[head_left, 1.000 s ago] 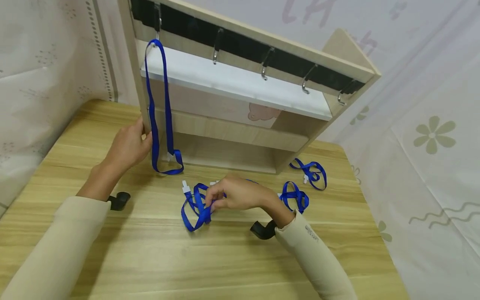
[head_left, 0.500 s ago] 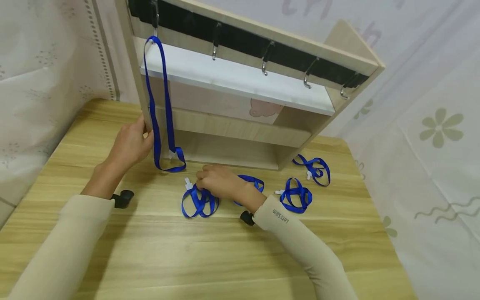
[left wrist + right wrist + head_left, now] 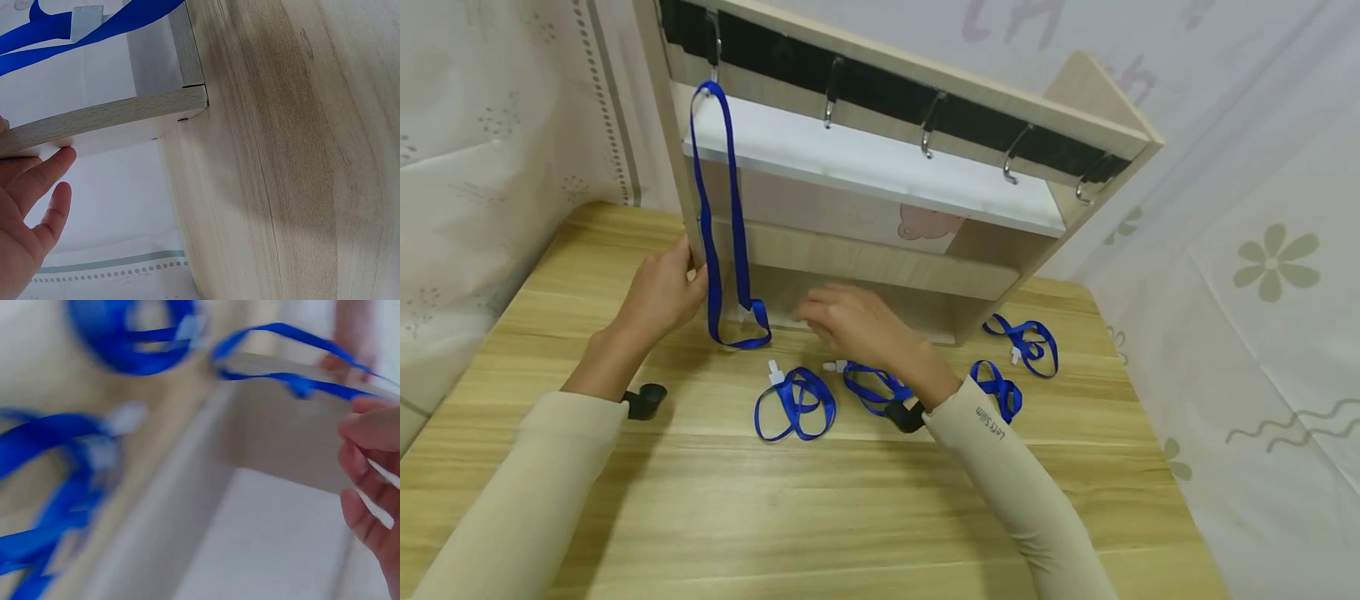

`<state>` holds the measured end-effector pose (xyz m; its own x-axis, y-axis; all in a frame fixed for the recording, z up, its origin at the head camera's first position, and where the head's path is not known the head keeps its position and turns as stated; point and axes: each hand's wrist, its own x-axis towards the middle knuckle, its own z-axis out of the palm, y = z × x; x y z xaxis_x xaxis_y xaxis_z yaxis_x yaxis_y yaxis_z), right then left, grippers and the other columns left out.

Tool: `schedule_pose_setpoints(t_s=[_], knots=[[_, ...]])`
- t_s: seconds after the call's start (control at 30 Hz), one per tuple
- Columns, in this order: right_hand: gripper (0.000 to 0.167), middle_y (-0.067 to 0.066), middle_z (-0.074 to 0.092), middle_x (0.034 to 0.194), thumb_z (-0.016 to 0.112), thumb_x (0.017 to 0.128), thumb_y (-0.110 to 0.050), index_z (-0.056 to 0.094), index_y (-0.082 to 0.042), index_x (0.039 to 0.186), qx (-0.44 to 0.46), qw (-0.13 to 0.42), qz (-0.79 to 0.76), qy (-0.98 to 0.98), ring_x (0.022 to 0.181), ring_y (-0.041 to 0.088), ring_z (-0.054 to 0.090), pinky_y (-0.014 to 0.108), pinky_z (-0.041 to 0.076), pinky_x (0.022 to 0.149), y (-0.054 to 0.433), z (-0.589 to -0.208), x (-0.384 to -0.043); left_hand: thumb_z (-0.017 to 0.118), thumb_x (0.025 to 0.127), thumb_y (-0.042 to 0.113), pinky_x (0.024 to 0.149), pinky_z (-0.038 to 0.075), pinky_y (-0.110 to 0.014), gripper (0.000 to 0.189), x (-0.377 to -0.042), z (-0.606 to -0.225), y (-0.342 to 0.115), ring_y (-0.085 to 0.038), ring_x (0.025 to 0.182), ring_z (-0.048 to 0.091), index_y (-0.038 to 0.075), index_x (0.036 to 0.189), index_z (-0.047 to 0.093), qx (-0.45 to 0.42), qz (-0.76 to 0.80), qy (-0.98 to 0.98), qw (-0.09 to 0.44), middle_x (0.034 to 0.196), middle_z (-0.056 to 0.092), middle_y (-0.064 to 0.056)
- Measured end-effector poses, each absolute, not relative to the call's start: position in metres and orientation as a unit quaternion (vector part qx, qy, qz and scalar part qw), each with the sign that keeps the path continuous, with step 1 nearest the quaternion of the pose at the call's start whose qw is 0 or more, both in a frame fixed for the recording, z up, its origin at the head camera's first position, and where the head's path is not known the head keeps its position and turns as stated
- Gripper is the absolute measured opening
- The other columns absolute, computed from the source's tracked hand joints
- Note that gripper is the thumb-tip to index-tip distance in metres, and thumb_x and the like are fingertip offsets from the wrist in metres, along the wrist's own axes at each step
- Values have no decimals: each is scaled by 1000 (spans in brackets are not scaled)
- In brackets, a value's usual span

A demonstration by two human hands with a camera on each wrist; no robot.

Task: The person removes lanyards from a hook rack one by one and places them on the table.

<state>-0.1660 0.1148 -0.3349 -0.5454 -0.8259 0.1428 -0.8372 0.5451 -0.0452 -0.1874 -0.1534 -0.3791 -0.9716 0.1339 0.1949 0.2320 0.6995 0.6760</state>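
Observation:
My left hand point(image 3: 658, 287) grips the left side panel point(image 3: 664, 108) of a light wooden shelf rack, thumb in front and fingers point(image 3: 47, 178) on the panel's outer face. A blue lanyard point(image 3: 737, 208) hangs from the leftmost hook, just right of that hand. My right hand point(image 3: 857, 325) hovers before the rack's lower compartment with its fingers loosely bent and nothing held. Beneath it on the table lie a coiled blue lanyard point(image 3: 790, 404) with a white clip and a second coiled lanyard point(image 3: 853, 385), partly hidden by the right arm.
Farther right on the table lie two more blue lanyards, one point(image 3: 1000, 387) partly behind the sleeve and one point(image 3: 1033, 350) near the rack's corner. Several bare metal hooks point(image 3: 830, 104) line the black strip. A white shelf board point(image 3: 880, 171) runs below them. Patterned cloth point(image 3: 1262, 350) surrounds the table.
My right hand has let go of the nearest left lanyard, which now lies coiled on the table, and has moved up and away towards the rack. My left hand stays on the panel.

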Motion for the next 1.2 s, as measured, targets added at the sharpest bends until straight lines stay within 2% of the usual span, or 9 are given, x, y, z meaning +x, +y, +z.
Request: schedule_pose_setpoints(t_s=[0.2,0.33,0.53,0.63,0.77,0.9,1.0,1.07,1.2], knots=[[19,5,73,99,60,99,-15,73,-4,109,435,218,177,-856,82,11,66,16,51,72,84,-280,-164,46,100,8,99,41,-66,19,-186,-379,-155,-58,121,49,-6,113,46,-100,-372,-920,70,123,59,-38],[26,6,74,98,57,101,-19,69,0,116,396,257,228,-852,78,10,64,11,46,70,55,-246,-160,48,100,9,96,42,-65,19,-184,-381,-156,-57,118,51,-5,113,47,-103,-377,-917,80,120,61,-37],[59,2,72,93,60,99,-39,47,-2,143,335,325,199,-862,60,7,56,14,39,54,21,-220,-163,48,102,12,94,43,-65,22,-183,-381,-156,-57,115,54,-4,118,47,-113,-378,-915,87,118,63,-36],[61,-1,71,93,60,98,-44,49,-5,143,322,366,144,-861,53,6,47,17,34,48,9,-216,-169,48,102,11,95,43,-65,20,-183,-379,-155,-56,116,53,-3,117,47,-108,-376,-917,80,120,62,-35],[33,-5,67,83,51,103,-33,63,-10,123,307,389,138,-858,51,5,45,18,33,46,0,-209,-170,48,102,12,98,42,-64,21,-185,-377,-152,-56,119,52,-1,118,46,-103,-374,-919,67,124,61,-34],[27,-6,69,82,44,104,-20,69,-10,106,310,397,159,-849,60,5,55,19,38,50,3,-195,-163,51,100,12,87,47,-62,18,-188,-380,-146,-54,107,61,2,114,48,-121,-376,-914,92,114,67,-31],[27,-4,72,90,44,105,-20,68,-8,108,332,376,176,-847,70,6,62,19,43,57,10,-183,-157,54,97,11,70,49,-56,16,-191,-382,-143,-46,81,66,3,109,48,-141,-370,-910,122,94,71,-26],[26,-3,72,91,44,105,-20,67,-8,109,350,354,186,-847,74,7,63,18,43,61,14,-178,-155,53,96,12,59,46,-49,13,-193,-382,-140,-37,65,59,3,104,48,-149,-360,-911,133,78,65,-21],[25,-4,68,76,51,102,-23,67,-7,111,363,335,193,-848,63,7,57,18,36,55,21,-177,-153,49,99,13,54,41,-40,14,-192,-380,-137,-30,60,52,3,89,47,-150,-358,-914,122,69,54,-13]])
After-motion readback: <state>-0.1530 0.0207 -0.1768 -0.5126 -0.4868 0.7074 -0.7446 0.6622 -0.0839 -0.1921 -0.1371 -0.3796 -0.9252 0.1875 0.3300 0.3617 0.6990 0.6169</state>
